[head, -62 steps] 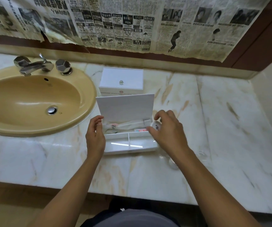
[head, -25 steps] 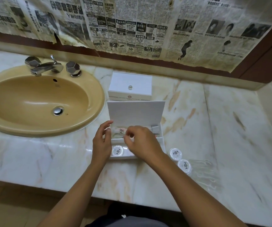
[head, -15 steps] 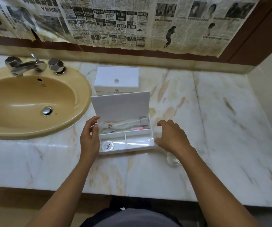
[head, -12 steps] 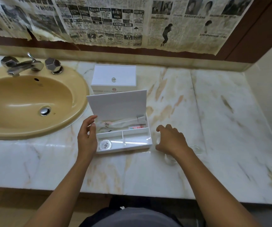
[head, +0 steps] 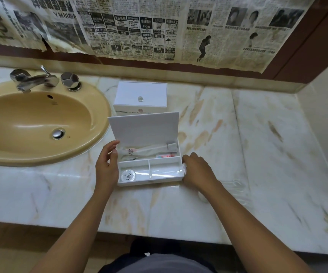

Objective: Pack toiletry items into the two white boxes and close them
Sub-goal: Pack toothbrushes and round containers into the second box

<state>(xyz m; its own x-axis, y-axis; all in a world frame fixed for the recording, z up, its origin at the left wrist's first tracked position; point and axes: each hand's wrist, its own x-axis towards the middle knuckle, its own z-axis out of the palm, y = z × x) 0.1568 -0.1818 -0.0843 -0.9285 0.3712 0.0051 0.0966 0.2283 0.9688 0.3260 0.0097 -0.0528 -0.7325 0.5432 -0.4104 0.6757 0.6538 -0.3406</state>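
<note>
An open white box (head: 151, 182) lies on the marble counter with its lid (head: 143, 127) standing upright. Its back compartment holds a wrapped toothbrush packet (head: 145, 152). A small round container (head: 128, 176) lies in the front-left compartment; the front-right one is bare. My left hand (head: 107, 168) grips the box's left wall, thumb on the rim. My right hand (head: 196, 172) is at the box's right edge, fingers curled round another small round container (head: 185, 168), mostly hidden. Behind stands a second white box (head: 140, 95), closed, with a clear knob on its lid.
A tan sink (head: 37, 123) with a chrome tap (head: 35, 80) fills the left. A third round container (head: 202, 196) shows faintly under my right wrist, beside clear plastic wrap (head: 236, 184). Newspaper covers the wall. The counter's front edge is near my body.
My right hand left one round container in the front-left compartment, reached to the counter on the right, and has come back to the box's right edge gripping another. My left hand stayed on the box.
</note>
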